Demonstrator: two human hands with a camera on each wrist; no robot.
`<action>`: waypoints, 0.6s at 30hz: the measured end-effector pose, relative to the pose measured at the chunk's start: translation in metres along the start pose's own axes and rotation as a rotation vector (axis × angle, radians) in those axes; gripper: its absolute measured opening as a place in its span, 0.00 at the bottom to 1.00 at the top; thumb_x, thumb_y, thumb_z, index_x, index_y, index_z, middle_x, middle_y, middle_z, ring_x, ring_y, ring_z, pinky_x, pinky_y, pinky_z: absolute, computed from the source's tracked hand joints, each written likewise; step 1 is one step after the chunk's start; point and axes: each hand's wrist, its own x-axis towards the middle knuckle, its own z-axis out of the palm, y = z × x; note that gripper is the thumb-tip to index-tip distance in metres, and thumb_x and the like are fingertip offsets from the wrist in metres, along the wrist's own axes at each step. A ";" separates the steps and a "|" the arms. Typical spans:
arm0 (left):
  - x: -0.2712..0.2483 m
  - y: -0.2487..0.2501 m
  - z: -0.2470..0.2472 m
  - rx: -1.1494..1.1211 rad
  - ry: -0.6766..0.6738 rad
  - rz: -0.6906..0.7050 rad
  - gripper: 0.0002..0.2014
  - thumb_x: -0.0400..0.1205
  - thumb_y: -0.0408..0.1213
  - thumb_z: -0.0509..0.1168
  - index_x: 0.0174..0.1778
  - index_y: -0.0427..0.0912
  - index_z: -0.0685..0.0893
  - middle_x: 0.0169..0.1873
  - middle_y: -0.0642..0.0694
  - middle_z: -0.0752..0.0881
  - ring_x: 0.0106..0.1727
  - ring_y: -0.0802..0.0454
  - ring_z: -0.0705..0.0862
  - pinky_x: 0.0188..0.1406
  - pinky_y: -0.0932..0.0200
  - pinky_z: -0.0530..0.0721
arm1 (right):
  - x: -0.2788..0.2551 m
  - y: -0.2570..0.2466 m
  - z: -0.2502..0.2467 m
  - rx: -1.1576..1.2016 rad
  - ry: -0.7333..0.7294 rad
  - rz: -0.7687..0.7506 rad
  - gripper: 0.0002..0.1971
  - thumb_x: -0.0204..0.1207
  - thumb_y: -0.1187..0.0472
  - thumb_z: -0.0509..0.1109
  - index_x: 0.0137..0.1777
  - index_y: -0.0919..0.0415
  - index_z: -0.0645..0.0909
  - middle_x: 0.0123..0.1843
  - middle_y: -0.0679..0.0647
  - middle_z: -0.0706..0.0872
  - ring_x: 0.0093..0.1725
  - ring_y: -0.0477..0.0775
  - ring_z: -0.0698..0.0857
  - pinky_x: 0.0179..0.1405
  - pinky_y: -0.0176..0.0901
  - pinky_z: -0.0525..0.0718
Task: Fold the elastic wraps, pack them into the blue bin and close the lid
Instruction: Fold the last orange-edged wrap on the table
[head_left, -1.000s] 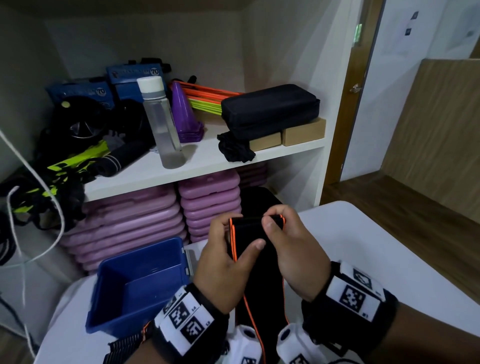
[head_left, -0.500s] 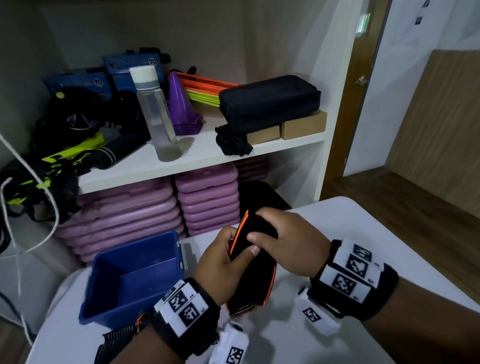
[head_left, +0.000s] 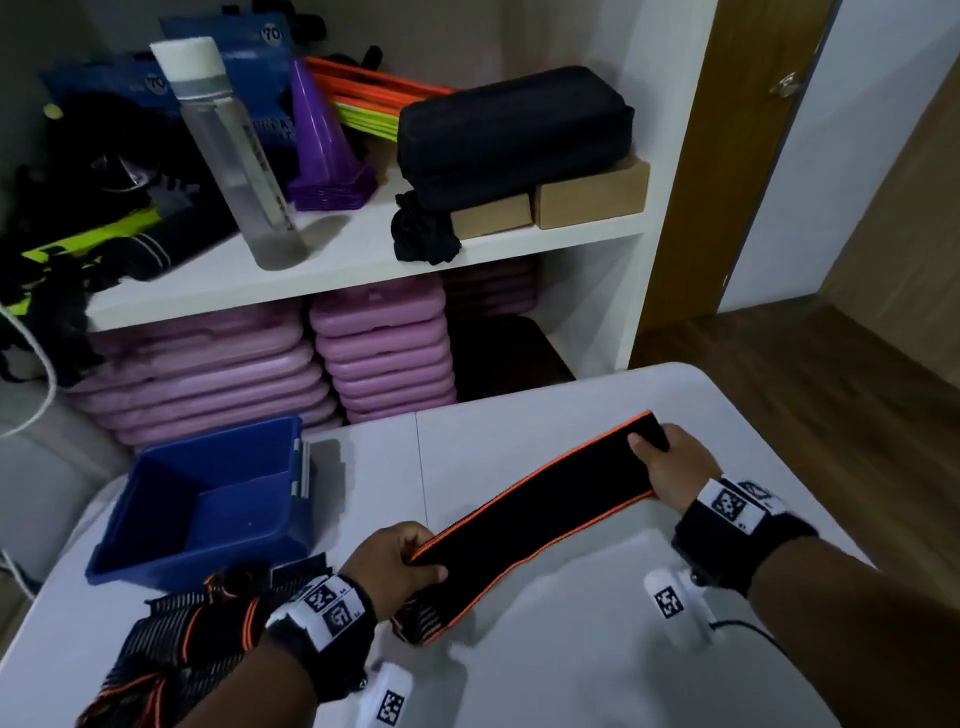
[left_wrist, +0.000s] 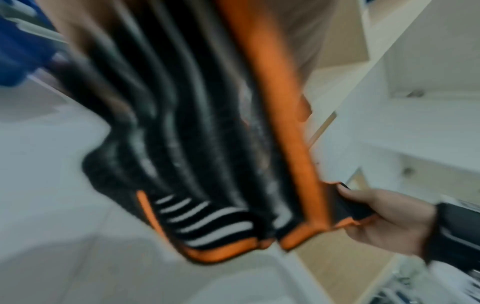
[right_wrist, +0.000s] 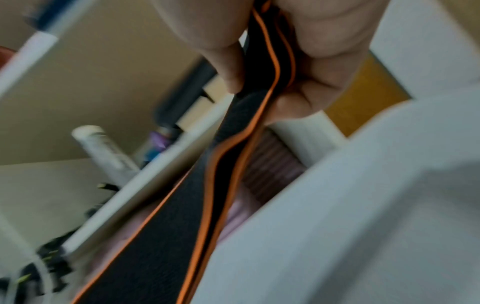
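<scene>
A black elastic wrap (head_left: 540, 509) with orange edging is stretched flat just above the white table (head_left: 545, 665). My left hand (head_left: 400, 561) pinches its near left end, where a striped end (left_wrist: 207, 218) hangs down. My right hand (head_left: 670, 467) grips the far right end, thumb on top; the right wrist view shows doubled layers of the wrap (right_wrist: 270, 67) in my fist. The blue bin (head_left: 208, 499) stands open at the table's left, apparently empty, with its lid (head_left: 322, 467) swung back on the right side. More wraps (head_left: 176, 639) lie heaped under my left forearm.
A white shelf unit (head_left: 363, 249) stands behind the table with a clear bottle (head_left: 228, 145), purple cones (head_left: 322, 140), a black case (head_left: 514, 130) and cardboard boxes. Pink step boards (head_left: 384, 348) are stacked below. A wooden door (head_left: 748, 156) is to the right.
The wrap was bunched between both hands held close together; now my hands have pulled apart, right hand out to the right, and the wrap is stretched out long. The view tilted down.
</scene>
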 end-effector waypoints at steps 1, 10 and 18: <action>0.005 -0.002 0.005 0.025 -0.003 -0.026 0.08 0.70 0.37 0.77 0.38 0.49 0.84 0.31 0.52 0.89 0.36 0.54 0.88 0.45 0.54 0.86 | 0.008 0.021 0.002 -0.005 -0.018 0.045 0.18 0.84 0.48 0.62 0.51 0.65 0.79 0.43 0.61 0.83 0.46 0.64 0.83 0.42 0.48 0.72; 0.029 -0.003 0.040 0.066 0.127 -0.203 0.08 0.80 0.29 0.65 0.48 0.47 0.81 0.34 0.43 0.86 0.31 0.45 0.84 0.21 0.56 0.81 | 0.029 0.116 0.009 -0.098 -0.325 0.034 0.13 0.81 0.53 0.70 0.34 0.51 0.79 0.35 0.49 0.84 0.38 0.52 0.83 0.35 0.42 0.75; 0.061 -0.007 0.027 0.202 0.104 -0.336 0.05 0.78 0.34 0.68 0.45 0.49 0.82 0.41 0.44 0.87 0.32 0.48 0.85 0.18 0.63 0.76 | 0.010 0.146 0.036 -0.131 -0.398 -0.089 0.15 0.75 0.56 0.71 0.52 0.36 0.70 0.50 0.47 0.81 0.41 0.49 0.82 0.39 0.40 0.78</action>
